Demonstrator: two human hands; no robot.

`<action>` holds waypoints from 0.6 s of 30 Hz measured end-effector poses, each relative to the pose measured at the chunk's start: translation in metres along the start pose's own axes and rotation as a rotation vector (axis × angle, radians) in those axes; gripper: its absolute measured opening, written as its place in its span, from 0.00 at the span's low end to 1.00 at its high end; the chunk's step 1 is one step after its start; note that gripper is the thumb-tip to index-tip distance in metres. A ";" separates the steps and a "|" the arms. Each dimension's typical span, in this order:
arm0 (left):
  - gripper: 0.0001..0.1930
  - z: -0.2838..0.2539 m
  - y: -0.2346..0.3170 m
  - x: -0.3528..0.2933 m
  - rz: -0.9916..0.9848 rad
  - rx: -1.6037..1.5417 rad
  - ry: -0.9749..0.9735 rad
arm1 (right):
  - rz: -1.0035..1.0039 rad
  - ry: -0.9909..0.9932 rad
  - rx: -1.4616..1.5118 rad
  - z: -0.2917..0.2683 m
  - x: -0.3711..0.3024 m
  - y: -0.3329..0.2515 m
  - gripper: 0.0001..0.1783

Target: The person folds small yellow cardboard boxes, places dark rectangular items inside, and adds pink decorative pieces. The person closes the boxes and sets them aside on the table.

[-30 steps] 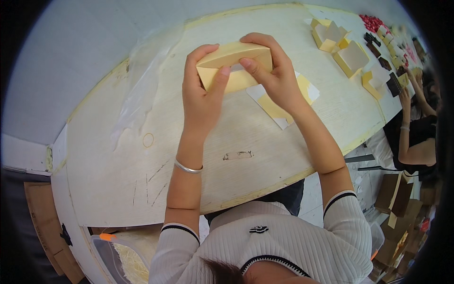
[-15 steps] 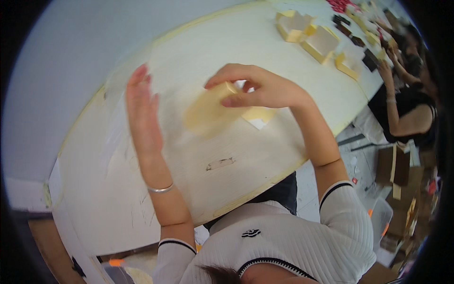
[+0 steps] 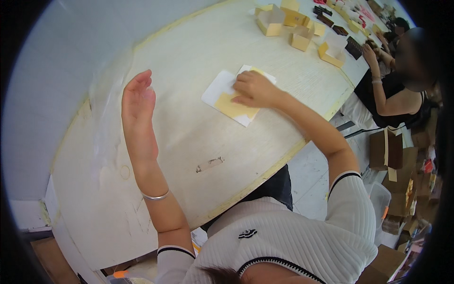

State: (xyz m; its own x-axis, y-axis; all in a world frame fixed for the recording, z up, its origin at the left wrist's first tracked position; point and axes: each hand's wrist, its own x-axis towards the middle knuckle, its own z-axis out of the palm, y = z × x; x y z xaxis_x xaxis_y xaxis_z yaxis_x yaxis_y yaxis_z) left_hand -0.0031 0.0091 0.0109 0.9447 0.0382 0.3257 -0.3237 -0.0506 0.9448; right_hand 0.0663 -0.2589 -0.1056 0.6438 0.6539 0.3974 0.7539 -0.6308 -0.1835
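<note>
My right hand (image 3: 257,89) rests with curled fingers on a partly folded yellow-and-white cardboard box blank (image 3: 229,105), which lies on the table. White flaps show at its upper left and lower edge; the part under my palm is hidden. My left hand (image 3: 138,97) is raised over the table to the left, away from the box blank. Its fingers are slightly bent, the thumb stands apart, and nothing is in it. A silver bangle circles my left wrist.
Several opened yellow boxes (image 3: 269,22) stand at the far right of the white table (image 3: 198,142), with dark boxes (image 3: 353,48) beyond them. Another person (image 3: 402,99) sits at the right edge. Brown cartons (image 3: 385,149) stand on the floor. A thin ring (image 3: 125,172) lies at the left.
The yellow box blank, tilted and blurred in my right hand before, now lies flatter on the table with white flaps showing. My left hand stays raised, now sharp rather than blurred.
</note>
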 end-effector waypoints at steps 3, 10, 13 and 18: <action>0.20 0.004 -0.002 0.000 -0.019 0.003 -0.030 | 0.073 0.158 0.066 0.016 0.001 0.001 0.15; 0.28 0.028 -0.019 -0.007 -0.138 0.224 -0.317 | 0.104 0.274 -0.117 0.015 0.011 0.000 0.16; 0.38 0.046 -0.048 -0.016 -0.098 0.312 -0.386 | 0.162 0.493 -0.124 -0.008 0.031 -0.018 0.18; 0.49 0.056 -0.048 -0.018 0.076 0.201 -0.205 | 0.189 0.573 0.036 -0.037 0.079 -0.080 0.16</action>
State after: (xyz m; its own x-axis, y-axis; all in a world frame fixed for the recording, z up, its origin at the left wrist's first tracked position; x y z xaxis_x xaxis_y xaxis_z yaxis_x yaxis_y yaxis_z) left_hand -0.0017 -0.0455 -0.0420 0.9159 -0.1743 0.3617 -0.3960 -0.2432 0.8855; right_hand 0.0516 -0.1726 -0.0260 0.6017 0.1965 0.7742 0.6436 -0.6932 -0.3243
